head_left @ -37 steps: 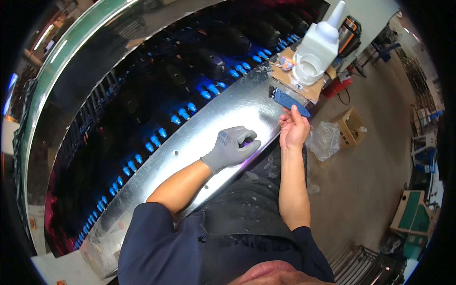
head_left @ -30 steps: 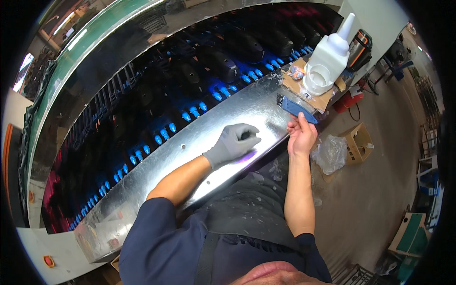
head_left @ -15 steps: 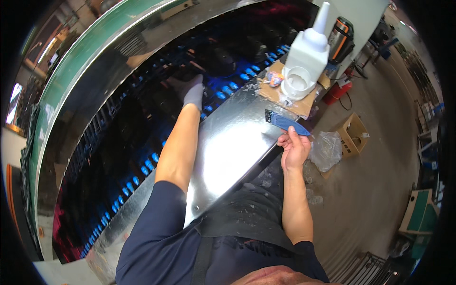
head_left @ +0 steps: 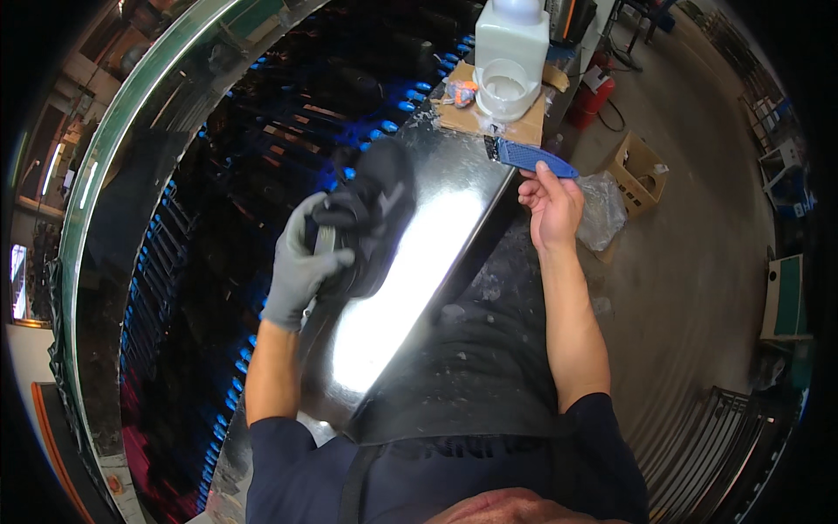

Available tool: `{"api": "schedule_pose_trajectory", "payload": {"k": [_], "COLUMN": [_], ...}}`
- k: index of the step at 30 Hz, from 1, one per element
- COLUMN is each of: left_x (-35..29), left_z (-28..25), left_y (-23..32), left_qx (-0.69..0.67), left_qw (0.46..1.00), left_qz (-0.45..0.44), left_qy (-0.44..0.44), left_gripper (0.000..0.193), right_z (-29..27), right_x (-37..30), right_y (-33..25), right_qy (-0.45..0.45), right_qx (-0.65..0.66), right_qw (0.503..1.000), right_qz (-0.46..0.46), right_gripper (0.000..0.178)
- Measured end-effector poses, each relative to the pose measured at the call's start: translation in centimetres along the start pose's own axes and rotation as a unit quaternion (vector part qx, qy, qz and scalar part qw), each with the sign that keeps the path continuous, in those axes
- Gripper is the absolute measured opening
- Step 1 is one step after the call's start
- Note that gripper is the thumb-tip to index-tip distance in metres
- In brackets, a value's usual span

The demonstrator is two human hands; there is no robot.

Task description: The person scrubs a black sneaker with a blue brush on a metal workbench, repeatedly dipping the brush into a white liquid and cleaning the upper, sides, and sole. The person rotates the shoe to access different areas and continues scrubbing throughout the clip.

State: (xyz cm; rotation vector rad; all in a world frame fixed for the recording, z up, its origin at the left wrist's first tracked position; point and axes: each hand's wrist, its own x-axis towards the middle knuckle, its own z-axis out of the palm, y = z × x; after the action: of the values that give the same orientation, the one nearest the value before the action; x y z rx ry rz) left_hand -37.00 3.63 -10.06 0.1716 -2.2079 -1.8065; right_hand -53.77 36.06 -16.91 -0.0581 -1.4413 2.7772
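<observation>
A black shoe (head_left: 384, 218), somewhat blurred, is in the grip of my left hand (head_left: 299, 269), which wears a grey glove. It hangs over the shiny metal ledge (head_left: 410, 271), beside the dark, blue-lit opening of a curved machine. My bare right hand (head_left: 557, 205) pinches the end of a blue-handled brush (head_left: 532, 159). Its dark bristles point left, by the near edge of a cardboard piece (head_left: 471, 120). On that cardboard stand a white plastic bottle (head_left: 513, 44) and a small translucent cup (head_left: 506, 92) in front of it.
A curved green and clear rim (head_left: 109, 175) bounds the machine on the left. Beyond the ledge at right are a red fire extinguisher (head_left: 591, 98), an open cardboard box (head_left: 639, 170) and a clear plastic bag (head_left: 602, 205) on the floor. A metal rack (head_left: 707, 445) stands at lower right.
My left hand has come back out of the machine's dark opening, now with a black shoe in it. The right hand still holds the brush; the view has shifted.
</observation>
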Motion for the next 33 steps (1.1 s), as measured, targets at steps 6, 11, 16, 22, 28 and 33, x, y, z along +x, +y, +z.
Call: {"api": "schedule_pose_trajectory", "payload": {"k": [6, 11, 16, 22, 28, 33], "left_x": [-2.8, -3.0, 5.3, 11.4, 11.1, 8.2], "left_z": [-1.0, 7.7, 9.3, 6.7, 6.2, 8.4], "left_y": [5.0, 7.7, 4.3, 5.1, 8.8, 2.5], "left_qx": [0.362, 0.337, 0.733, 0.568, 0.270, 0.057], "left_qw": [0.904, 0.866, 0.632, 0.772, 0.936, 0.944], "left_qz": [0.223, 0.315, 0.006, -0.031, 0.161, 0.318], "left_qy": [-0.048, -0.193, -0.249, -0.282, -0.159, -0.067], "left_gripper": [0.089, 0.077, 0.120, 0.106, 0.105, 0.116], "right_z": [-0.5, -0.3, -1.0, -2.0, -2.9, 0.8], "right_x": [-0.6, -0.6, -0.1, 1.4, 5.3, 11.5], "right_y": [0.2, 1.0, 0.4, 0.4, -3.5, -8.3], "right_qy": [0.005, 0.005, 0.007, 0.004, 0.033, -0.035], "right_qx": [0.012, 0.020, 0.008, -0.005, -0.097, -0.343], "right_qw": [1.000, 1.000, 1.000, 1.000, 0.991, 0.923], "right_qz": [-0.003, 0.015, 0.011, -0.007, -0.085, -0.172], "right_gripper": [0.019, 0.019, 0.017, 0.020, 0.020, 0.020]}}
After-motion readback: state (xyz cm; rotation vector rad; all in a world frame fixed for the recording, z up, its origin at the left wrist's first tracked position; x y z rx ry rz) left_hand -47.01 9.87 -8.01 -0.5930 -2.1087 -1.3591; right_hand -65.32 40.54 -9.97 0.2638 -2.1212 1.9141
